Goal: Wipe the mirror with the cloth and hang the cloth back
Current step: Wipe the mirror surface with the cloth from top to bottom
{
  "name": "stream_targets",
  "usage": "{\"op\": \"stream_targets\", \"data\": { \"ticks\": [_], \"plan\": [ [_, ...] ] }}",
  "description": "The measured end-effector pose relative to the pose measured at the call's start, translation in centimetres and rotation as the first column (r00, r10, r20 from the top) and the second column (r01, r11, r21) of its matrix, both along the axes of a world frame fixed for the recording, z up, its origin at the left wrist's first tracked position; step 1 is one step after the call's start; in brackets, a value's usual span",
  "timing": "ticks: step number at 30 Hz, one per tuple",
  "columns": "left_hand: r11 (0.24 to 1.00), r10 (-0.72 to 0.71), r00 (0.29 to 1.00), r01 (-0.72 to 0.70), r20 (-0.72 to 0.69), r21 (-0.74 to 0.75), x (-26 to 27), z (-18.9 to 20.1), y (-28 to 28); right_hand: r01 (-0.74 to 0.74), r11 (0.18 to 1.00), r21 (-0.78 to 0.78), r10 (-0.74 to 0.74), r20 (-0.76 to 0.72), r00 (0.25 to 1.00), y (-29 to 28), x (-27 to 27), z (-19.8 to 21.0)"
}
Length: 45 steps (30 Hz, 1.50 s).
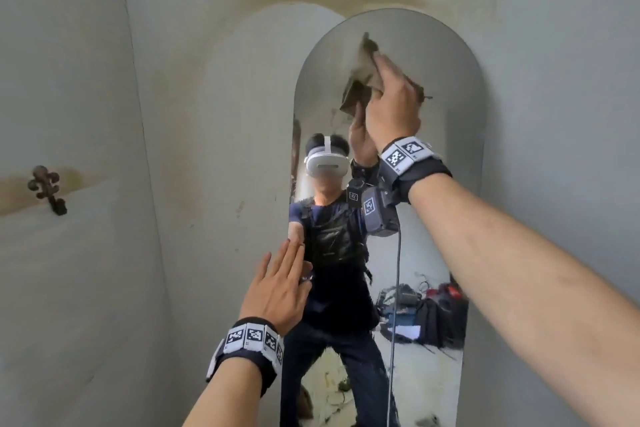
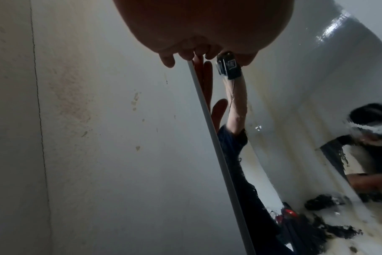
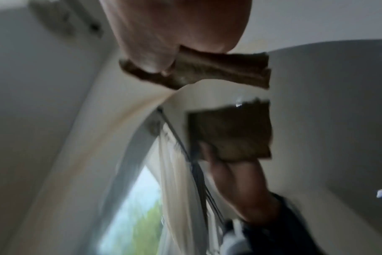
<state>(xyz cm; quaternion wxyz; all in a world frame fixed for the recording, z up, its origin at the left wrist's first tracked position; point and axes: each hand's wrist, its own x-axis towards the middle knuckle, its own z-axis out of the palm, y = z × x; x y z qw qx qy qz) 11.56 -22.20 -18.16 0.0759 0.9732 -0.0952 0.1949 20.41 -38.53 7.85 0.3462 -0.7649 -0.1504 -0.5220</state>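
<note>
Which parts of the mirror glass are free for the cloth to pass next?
Free: the mirror right of the right hand and cloth, and its lower half. Taken: the left edge, where the left hand presses.

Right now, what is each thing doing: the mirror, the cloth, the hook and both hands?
mirror: upright against the wall, being wiped near the top.
cloth: crumpled, pressed to the glass.
right hand: pressing the cloth on the glass.
left hand: fingers straight, at the mirror's left edge.
hook: on the wall, bare.
</note>
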Motion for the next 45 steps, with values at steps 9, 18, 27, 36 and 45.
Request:
{"op": "stream_targets", "data": {
  "ticks": [9,18,27,36,45],
  "plan": [
    [0.994,-0.032,0.995,0.041,0.095,-0.1,1.5,-4.0,1.4,0.123,0.672,-0.73,-0.119,0.058,0.991,3.7,1.8,-19.3],
    [0.992,-0.021,0.926,0.068,0.378,-0.111,2.1,-13.4,1.3,0.084,0.667,-0.74,-0.031,0.085,0.996,2.7,-0.2,-30.8],
    [0.914,0.098,0.77,0.181,0.63,-0.363,1.2,-17.1,0.8,0.02,0.597,-0.802,0.036,0.051,0.998,1.3,-3.0,-42.2],
    [0.973,-0.089,0.909,0.167,0.407,-0.16,0.2,-15.1,-1.2,-0.292,0.594,-0.749,0.155,-0.249,0.956,-0.6,-8.6,-46.3],
    [0.968,-0.141,0.933,0.2,0.332,-0.151,0.8,-15.6,-0.3,-0.448,0.891,-0.076,0.406,-0.311,0.86,-3.7,-11.3,-38.2]
  ]
}}
